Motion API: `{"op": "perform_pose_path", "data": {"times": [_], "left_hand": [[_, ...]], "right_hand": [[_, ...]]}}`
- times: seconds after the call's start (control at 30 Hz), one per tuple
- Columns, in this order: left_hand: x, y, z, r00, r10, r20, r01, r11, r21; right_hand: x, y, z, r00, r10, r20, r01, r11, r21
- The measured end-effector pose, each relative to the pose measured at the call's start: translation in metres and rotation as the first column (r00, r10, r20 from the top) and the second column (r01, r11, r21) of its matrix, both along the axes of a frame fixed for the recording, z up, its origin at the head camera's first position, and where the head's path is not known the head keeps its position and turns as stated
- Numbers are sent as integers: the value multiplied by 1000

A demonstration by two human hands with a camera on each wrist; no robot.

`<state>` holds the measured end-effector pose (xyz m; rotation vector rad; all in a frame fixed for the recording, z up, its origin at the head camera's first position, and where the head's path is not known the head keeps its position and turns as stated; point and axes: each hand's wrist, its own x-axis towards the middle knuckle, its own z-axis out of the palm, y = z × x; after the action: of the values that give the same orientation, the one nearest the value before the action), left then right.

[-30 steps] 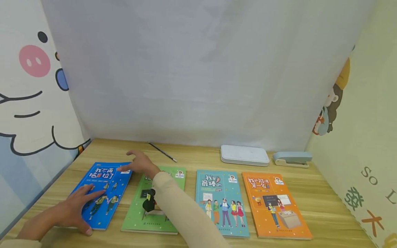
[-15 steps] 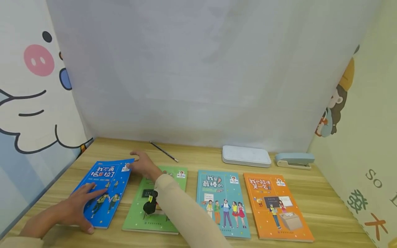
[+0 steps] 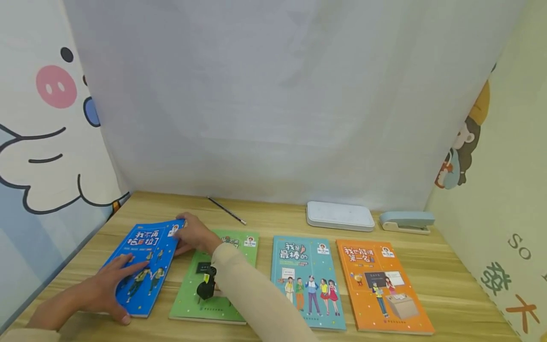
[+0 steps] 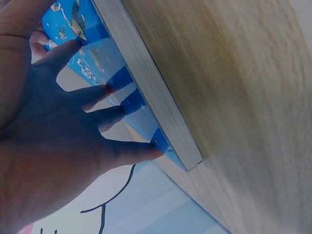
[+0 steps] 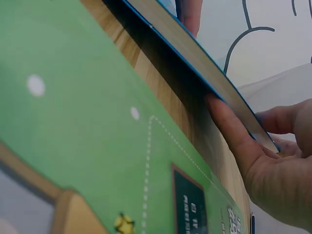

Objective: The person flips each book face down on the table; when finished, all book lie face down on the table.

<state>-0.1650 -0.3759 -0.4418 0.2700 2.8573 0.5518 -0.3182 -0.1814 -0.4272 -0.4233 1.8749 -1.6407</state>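
The blue paperback book (image 3: 150, 243) lies at the left of the table, its far right corner tipped up. Flat on its cover rest the spread fingers of my left hand (image 3: 101, 289); the left wrist view shows the fingertips touching the cover beside the thick page edge. My right hand (image 3: 197, 233) pinches the book's raised far right corner. Seen from the right wrist, one finger (image 5: 229, 129) goes under the book and the thumb (image 5: 282, 119) lies over it. The right forearm crosses above a green book (image 3: 188, 304), hiding part of its cover.
Further right lie a teal book (image 3: 295, 266) and an orange book (image 3: 372, 256). Behind them are a pencil (image 3: 226, 210), a pale blue flat case (image 3: 339, 214) and a blue stapler (image 3: 407, 221). A grey curtain (image 3: 273, 104) backs the wooden table (image 3: 448, 285).
My right hand has come down from above the blue book's far right corner and now grips it. That corner has risen. My left hand stays on the cover; the view has shifted slightly.
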Motion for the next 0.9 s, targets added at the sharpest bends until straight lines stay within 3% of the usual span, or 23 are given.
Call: {"op": "perform_pose_path", "data": {"times": [0.1,0.27,0.3,0.33,0.63,0.73,0.9], "left_hand": [[-5,-10,-12,1000,-8,4,8,1000,25],[-8,-16,-19,999,-40,-12,41,998,46],[-6,-11,-14,999,-45,-21,46,998,47],[-7,-13,-16,998,-51,-27,52,997,52],[-35,-47,-63,996,-48,-79,57,991,121],[-33,-41,-57,994,-36,-107,48,992,113],[-14,-5,-15,980,-63,-190,78,994,76]], "right_hand": [[2,2,1,1000,-24,8,24,999,-32],[2,3,2,997,-79,25,81,993,-83],[2,4,1,995,-90,32,93,991,-92],[1,4,1,994,-98,40,101,990,-99],[-5,11,12,990,-123,73,133,980,-145],[-7,14,16,990,-116,83,128,979,-161],[-10,18,22,988,-108,109,129,968,-216]]}}
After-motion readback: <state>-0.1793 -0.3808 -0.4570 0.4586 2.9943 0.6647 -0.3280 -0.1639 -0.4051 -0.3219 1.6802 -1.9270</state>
